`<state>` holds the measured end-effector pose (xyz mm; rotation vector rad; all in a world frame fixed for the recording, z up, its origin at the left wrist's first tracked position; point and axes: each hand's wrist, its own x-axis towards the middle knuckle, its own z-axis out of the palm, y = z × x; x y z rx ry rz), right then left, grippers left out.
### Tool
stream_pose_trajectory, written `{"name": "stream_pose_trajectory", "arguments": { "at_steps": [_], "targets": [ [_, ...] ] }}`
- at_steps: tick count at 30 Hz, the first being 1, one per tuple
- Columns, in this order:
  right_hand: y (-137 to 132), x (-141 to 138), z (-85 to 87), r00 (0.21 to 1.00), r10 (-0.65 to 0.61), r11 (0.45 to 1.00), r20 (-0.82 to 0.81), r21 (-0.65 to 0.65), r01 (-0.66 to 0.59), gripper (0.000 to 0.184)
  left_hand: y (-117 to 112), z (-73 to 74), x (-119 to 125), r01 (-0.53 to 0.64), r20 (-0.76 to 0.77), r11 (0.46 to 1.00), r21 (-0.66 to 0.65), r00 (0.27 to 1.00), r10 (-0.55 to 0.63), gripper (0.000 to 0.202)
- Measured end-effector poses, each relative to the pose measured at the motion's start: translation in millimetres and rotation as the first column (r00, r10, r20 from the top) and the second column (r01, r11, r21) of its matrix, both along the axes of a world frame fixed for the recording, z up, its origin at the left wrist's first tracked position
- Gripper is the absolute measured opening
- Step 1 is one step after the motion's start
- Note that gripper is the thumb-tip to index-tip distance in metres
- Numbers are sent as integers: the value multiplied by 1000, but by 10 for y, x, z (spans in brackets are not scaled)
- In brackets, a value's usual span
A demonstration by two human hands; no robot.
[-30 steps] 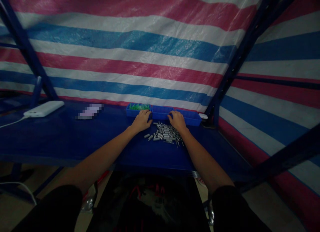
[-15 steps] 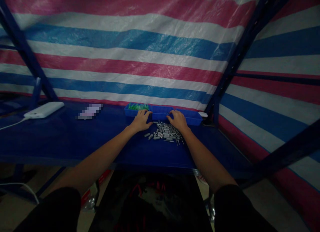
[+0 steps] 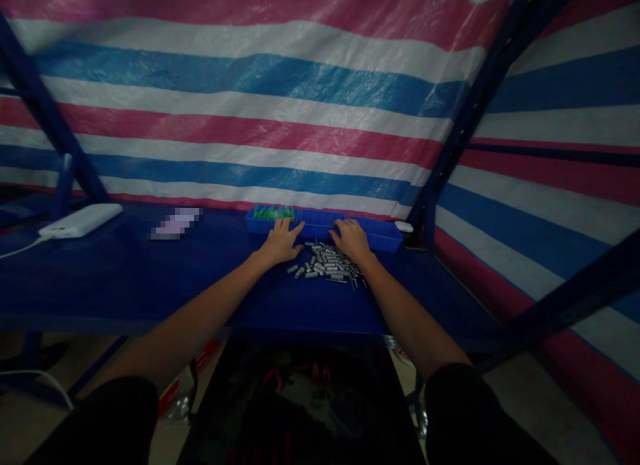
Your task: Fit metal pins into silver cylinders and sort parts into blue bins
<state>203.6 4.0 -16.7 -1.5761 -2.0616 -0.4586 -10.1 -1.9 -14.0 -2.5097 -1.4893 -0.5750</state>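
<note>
My left hand point(image 3: 281, 243) is open, fingers spread, at the front of a blue bin point(image 3: 254, 226) that holds small green pieces point(image 3: 274, 213). Its thumb points toward a heap of small silver metal cylinders point(image 3: 327, 263). My right hand point(image 3: 352, 240) also has its fingers stretched and thumb apart, with the fingertips at the front rim between the middle blue bin point(image 3: 320, 233) and the right blue bin point(image 3: 386, 241). Thin metal pins point(image 3: 356, 270) lie at the right side of the heap, partly under my right hand and wrist. Neither hand visibly holds anything.
The bins stand in a row on the blue table point(image 3: 190, 278), against a striped plastic sheet point(image 3: 260, 131). A white power bank-like device point(image 3: 83, 220) with a cable and a blurred-out object point(image 3: 176, 223) lie left. A small white case point(image 3: 404, 227) sits right. Blue metal posts frame both sides.
The whole view has shifted slightly, so the table things appear a little further left. Both hands stay at the bins' front edges, with almost no change in their pose.
</note>
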Motion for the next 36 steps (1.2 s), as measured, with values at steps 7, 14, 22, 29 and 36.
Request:
{"name": "stream_pose_trajectory", "arguments": {
  "at_steps": [7, 14, 22, 29, 36],
  "targets": [
    [28, 81, -27, 993, 69, 997, -95, 44, -65, 28, -15, -3, 0, 1, 20, 1000, -23, 1000, 0, 61],
    [28, 158, -48, 984, 152, 987, -97, 65, -147, 31, -21, -19, 4, 18, 40, 999, -34, 999, -16, 59],
    [-5, 177, 9, 967, 194, 980, -166, 85, -182, 36, -51, -46, 46, 18, 28, 999, -28, 999, -17, 58],
    [76, 379, 63, 922, -5, 969, -386, 226, 99, 38, -61, -51, 108, 115, -5, 992, -53, 993, -115, 39],
    [115, 428, 16, 968, -160, 982, -195, 66, 175, 26, -1, -78, 69, 78, -22, 989, -126, 996, -82, 26]
  ]
}}
